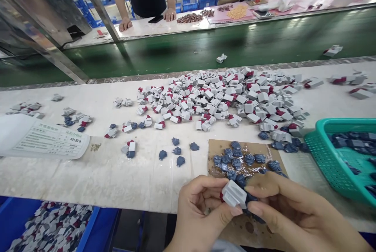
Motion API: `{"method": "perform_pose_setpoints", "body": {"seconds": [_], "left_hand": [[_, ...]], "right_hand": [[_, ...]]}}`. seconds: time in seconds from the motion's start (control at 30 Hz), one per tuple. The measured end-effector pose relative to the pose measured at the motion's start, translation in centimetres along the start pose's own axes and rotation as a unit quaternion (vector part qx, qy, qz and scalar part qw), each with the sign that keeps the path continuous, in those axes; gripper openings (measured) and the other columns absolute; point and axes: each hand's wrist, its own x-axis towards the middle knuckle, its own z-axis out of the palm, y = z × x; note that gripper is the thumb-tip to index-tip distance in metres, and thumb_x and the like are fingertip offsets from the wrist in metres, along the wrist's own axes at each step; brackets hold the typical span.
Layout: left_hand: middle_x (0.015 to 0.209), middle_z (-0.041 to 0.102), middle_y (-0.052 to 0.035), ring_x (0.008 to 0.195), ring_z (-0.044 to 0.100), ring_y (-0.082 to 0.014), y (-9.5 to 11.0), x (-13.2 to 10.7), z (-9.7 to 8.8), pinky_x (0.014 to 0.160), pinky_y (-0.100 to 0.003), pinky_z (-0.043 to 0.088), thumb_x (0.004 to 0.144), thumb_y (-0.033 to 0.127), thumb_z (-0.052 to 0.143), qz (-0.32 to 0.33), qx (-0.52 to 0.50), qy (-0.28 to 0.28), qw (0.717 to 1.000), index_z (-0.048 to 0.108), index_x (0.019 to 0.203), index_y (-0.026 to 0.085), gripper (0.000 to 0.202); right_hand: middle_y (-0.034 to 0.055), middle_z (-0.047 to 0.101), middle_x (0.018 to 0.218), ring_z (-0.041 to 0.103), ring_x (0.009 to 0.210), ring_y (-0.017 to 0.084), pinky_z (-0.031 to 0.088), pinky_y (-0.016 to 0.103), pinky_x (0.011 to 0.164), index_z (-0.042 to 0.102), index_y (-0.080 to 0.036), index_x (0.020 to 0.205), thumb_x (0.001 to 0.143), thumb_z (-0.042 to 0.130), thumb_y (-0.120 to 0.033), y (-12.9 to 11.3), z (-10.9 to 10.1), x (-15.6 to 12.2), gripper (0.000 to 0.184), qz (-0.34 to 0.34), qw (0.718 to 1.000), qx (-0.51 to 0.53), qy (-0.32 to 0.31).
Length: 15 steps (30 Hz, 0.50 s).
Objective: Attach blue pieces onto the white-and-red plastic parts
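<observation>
- Two bare hands are nearest: the left hand (pixel 199 215) and the right hand (pixel 296 209), close together over a brown cardboard sheet (pixel 214 146).
- Between them, over the near part of the cardboard, is a gray block (pixel 234 194) with a bit of red at its left end.
- The left hand pinches this block, thumb on the near side, fingers curled behind it.
- The right hand reaches in from the near right corner. Its thumb and pointing finger pinch a dark blue piece (pixel 250 197) at the block's right end; I cannot tell if the two are stuck together.
- Small blue fist pieces (pixel 236 162) lie on the cardboard, just past the fingers.
- Right of them, a green basket (pixel 323 146) has a high rim, so the right hand has a tight side.
- On the left, a wide strip of white tabletop (pixel 152 181) gives the left hand room, as far as the glue bottle (pixel 58 138).
- The table's near edge runs along the left, with a blue bin (pixel 93 220) below it.
- Beyond the hands, a big heap of gray and red parts (pixel 220 95) fills the middle.
- Farther off, a green belt (pixel 176 54) runs along the table's far edge.
</observation>
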Motion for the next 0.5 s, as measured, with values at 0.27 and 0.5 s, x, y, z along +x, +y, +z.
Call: {"method": "perform_pose_setpoints", "body": {"seconds": [0.27,0.5], "left_hand": [[0.060,0.050,0.0014,0.051,0.044,-0.0124,0.2,2.0,-2.0,0.049,-0.025,0.033,0.093,0.050,0.049,0.203,0.302,-0.183,0.913,0.061,0.091,0.019,0.033],[0.057,0.042,0.0039,0.044,0.034,-0.0125,-0.5,2.5,-0.2,0.049,-0.029,0.032,0.102,0.044,0.025,0.310,0.354,-0.205,0.858,0.043,0.079,0.023,0.035]], "right_hand": [[-0.0011,0.055,0.069,0.048,0.063,0.012,0.042,0.019,0.058,0.061,-0.022,0.085,0.086,0.061,-0.064,0.4,-0.4,0.9,0.042,0.055,0.991,0.032,-0.115],[0.0068,0.067,0.089,0.063,0.086,0.020,0.053,0.026,0.075,0.065,-0.020,0.095,0.075,0.056,-0.082,-2.4,2.4,4.0,0.066,0.065,0.980,0.182,0.044]]}}
